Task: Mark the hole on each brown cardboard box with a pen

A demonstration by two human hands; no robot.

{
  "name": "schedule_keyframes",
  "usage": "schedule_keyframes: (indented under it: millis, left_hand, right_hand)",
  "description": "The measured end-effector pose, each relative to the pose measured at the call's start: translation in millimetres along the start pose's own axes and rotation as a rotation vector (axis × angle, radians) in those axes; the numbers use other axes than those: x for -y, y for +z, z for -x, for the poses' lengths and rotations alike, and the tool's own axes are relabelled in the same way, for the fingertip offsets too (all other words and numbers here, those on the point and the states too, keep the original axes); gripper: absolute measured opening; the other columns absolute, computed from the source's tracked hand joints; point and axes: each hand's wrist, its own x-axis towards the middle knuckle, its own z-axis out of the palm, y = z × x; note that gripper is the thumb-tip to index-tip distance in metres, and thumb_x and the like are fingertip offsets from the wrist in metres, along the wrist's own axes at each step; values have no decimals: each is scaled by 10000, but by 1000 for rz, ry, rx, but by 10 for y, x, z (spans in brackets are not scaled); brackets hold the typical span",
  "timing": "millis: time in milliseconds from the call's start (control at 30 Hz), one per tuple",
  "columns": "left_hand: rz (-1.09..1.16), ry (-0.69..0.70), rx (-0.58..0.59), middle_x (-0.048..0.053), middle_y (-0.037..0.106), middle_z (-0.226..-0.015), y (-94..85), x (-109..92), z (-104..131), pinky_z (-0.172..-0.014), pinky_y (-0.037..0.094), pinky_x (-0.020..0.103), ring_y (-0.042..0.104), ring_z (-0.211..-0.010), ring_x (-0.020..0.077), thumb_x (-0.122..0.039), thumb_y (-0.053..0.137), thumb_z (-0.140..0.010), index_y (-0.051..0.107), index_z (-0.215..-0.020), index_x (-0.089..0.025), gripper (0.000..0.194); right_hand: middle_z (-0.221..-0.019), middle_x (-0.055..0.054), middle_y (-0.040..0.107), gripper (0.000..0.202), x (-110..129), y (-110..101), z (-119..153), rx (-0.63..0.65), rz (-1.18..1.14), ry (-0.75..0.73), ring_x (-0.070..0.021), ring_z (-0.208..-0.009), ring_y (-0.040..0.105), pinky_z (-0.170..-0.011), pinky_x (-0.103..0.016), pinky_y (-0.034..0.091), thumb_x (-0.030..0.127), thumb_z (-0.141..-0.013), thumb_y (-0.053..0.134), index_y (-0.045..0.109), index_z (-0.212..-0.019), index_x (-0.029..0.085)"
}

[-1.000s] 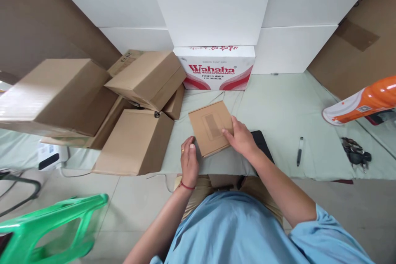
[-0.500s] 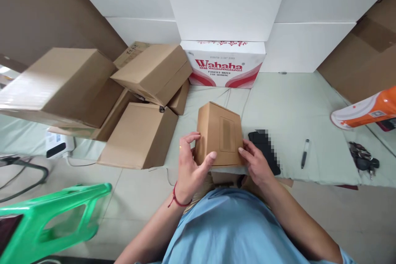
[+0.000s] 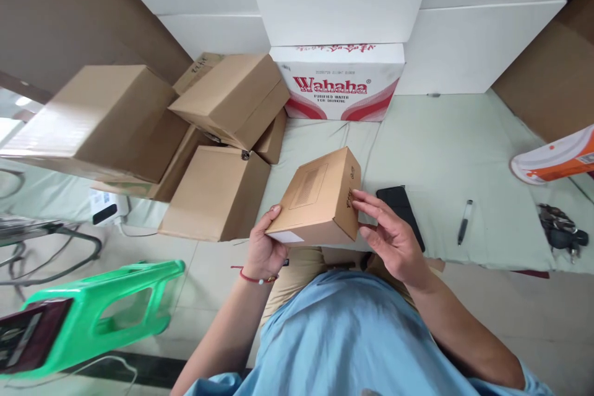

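you have a closed brown cardboard box (image 3: 320, 195), an outlined rectangle on its broad face, dark markings on one side and a white patch (image 3: 286, 237) low down. you hold it tilted by the tabletop's (image 3: 427, 142) near edge.

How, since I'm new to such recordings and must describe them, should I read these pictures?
There is no machine here. A person wears the one camera on their head, so every picture looks forward and down. The left hand grips a small cardboard box, tilted; the right hand has its fingers at the box's right side. Both hands are bare. On the pale green cloth stand larger brown boxes at left and a Wahaha box behind; a black phone-like object, a pen and keys lie at right.
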Motion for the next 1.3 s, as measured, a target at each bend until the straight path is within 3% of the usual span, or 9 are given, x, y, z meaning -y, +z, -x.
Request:
schedule_keyframes:
  millis: [133,367,533,667,867,1000,1133,1200,1300]
  left_hand:
    - [119,-160,111,70,837,-992,-141,81,-84,-891,703,427,824,-942,282,-299,819,-826,749,-1048,-181,261]
    - [54,-249,276,130,851,-1052,-305,389,-178,-849,674,516,825,-928,358,-418,819,-831,784,-1120,-147,397]
    - [69,-47,341,24,829,-1170,-313,378,-189,-934,638,370,789,-1022,246,-365,958,-727,776,-1128,-255,455]
    - [31,136,355,-21,803,-1085,-261,354,-201,-888,598,243,743,-983,153,-215,1042,-626,765,-1073,-284,531]
    - [-27,295,335,-24,780,-1042,-218,402,-169,-879,554,212,699,-951,123,-94,1005,-664,753,-1064,-275,506]
    - [12,281,335,-4,807,-1012,-280,302,-131,-934,588,313,737,-1001,197,-344,996,-696,787,-1014,-278,386]
    - [36,121,392,68,788,-1377,-208,200,-89,-1031,589,513,742,-1192,327,-740,680,-936,724,-831,-243,510]
    - [0,133,434,90,754,-1460,-126,188,-73,-1142,526,605,691,-1327,378,-750,612,-977,586,-689,-223,600]
    - [-28,324,455,51,780,-1421,-58,152,-63,-1319,346,644,472,-1596,391,-604,792,-879,482,-628,-230,547]
  right_hand:
    - [-1639,-59,595,372,103,48,91,34,6,-45,-266,-1508,593,-1116,-425,659,272,-1077,675,746,-1422,391]
    - [-1406,-86,544,447,134,218,258,15,-21,-113,-194,-1225,683,-947,-336,722,182,-1062,657,664,-1441,420]
    - [-1549,-89,510,562,30,58,312,22,139,-117,-248,-1414,596,-1077,-378,667,248,-1054,687,583,-1572,438]
    - [-1721,-59,443,563,-156,-116,349,-2,164,-79,-288,-1592,470,-1285,-495,506,315,-1088,645,545,-1625,450]
    - [-1734,-22,491,551,-308,-142,437,-55,152,-73,-267,-1630,448,-1337,-518,439,284,-1079,666,585,-1596,457]
    - [-1729,3,520,615,-304,-189,447,-88,224,-183,-257,-1680,369,-1369,-558,383,208,-1075,646,553,-1627,461]
    - [-1616,20,651,615,-395,-238,369,-32,352,-313,-259,-1712,303,-1381,-610,333,124,-1060,619,619,-1573,463]
    - [-1635,22,633,631,-476,-221,308,-31,377,-349,-255,-1704,325,-1372,-610,347,119,-1069,585,598,-1590,473]
    - [-1724,32,530,643,-587,-182,219,-55,334,-336,-252,-1700,333,-1356,-595,380,152,-1092,538,534,-1633,499]
